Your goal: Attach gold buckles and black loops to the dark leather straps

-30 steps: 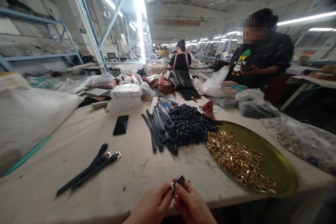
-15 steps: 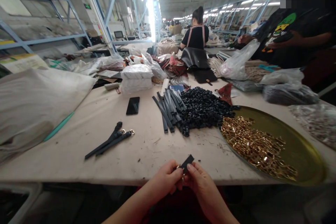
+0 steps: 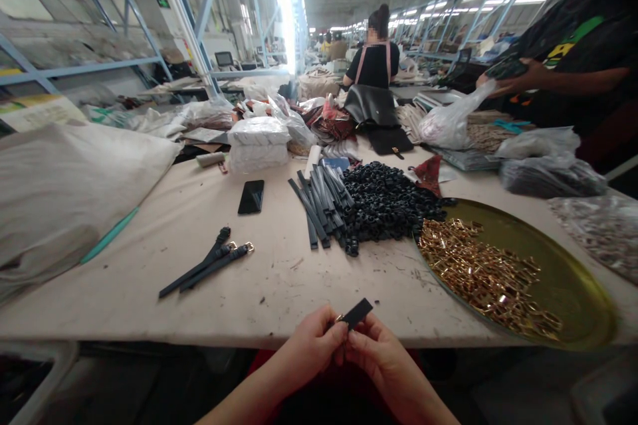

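Close together at the table's front edge, my left hand (image 3: 321, 334) and my right hand (image 3: 371, 344) are both closed on one short black strap (image 3: 358, 313). Its flat end sticks up between them, and a bit of gold buckle (image 3: 339, 318) shows by my left fingertips. My fingers hide the strap's lower part. Left of my hands lie a few black straps (image 3: 199, 271) with gold buckles. Ahead are a bundle of loose black strips (image 3: 319, 202) and a heap of small black loops (image 3: 393, 202). Gold buckles (image 3: 486, 279) fill part of a round tray (image 3: 581, 285) at the right.
A black phone (image 3: 250, 197) lies on the table (image 3: 279, 279). A big pale sack (image 3: 74, 192) takes up the left side. White wrapped packs (image 3: 259, 143) and a black bag (image 3: 371, 109) stand behind. At the right a person (image 3: 573, 60) holds a dark object beside a plastic bag (image 3: 448, 116).
My right fingers have slid lower on the strap, baring more of its flat end. The person at the right has shifted and now reaches by the plastic bag.
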A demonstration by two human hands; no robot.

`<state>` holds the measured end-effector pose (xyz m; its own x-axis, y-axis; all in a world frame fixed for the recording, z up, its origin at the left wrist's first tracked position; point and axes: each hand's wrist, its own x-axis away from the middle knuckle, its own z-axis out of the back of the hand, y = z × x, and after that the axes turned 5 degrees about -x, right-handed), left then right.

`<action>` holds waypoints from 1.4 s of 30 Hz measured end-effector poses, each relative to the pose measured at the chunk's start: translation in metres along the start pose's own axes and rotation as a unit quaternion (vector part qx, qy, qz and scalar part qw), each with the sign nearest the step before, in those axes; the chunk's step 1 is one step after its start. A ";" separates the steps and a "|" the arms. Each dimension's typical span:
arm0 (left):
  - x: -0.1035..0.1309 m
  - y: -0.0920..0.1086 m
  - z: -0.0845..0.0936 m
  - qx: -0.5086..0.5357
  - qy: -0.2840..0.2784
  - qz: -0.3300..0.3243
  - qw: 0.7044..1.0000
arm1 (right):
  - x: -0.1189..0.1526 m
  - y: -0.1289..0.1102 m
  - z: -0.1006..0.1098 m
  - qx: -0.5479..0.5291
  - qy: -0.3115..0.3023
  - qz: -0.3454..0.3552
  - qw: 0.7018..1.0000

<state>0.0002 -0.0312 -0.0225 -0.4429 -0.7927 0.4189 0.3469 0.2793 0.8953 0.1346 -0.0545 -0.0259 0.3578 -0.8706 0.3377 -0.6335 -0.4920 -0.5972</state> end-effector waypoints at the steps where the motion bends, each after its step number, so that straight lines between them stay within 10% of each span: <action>1: 0.000 -0.001 0.000 0.003 0.000 0.002 1.000 | 0.000 0.001 0.000 -0.010 0.004 -0.002 1.000; 23: 0.002 0.003 -0.004 0.045 0.033 -0.004 0.998 | -0.001 0.002 0.005 0.089 0.085 0.044 0.991; 33: 0.002 0.020 -0.006 -0.135 0.081 -0.035 0.987 | -0.004 -0.006 0.024 0.533 0.129 0.303 0.779; 38: -0.003 0.032 0.007 -0.209 0.053 -0.043 0.976 | -0.013 -0.019 0.024 0.424 0.087 0.144 0.890; 42: -0.015 0.028 0.017 -0.121 0.046 -0.029 0.991 | -0.022 -0.034 0.020 0.371 0.002 0.110 0.922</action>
<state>0.0029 -0.0019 -0.0014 -0.3938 -0.8531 0.3423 0.5169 0.1024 0.8499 0.1621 -0.0188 -0.0279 0.2723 -0.9504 0.1504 -0.0469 -0.1692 -0.9845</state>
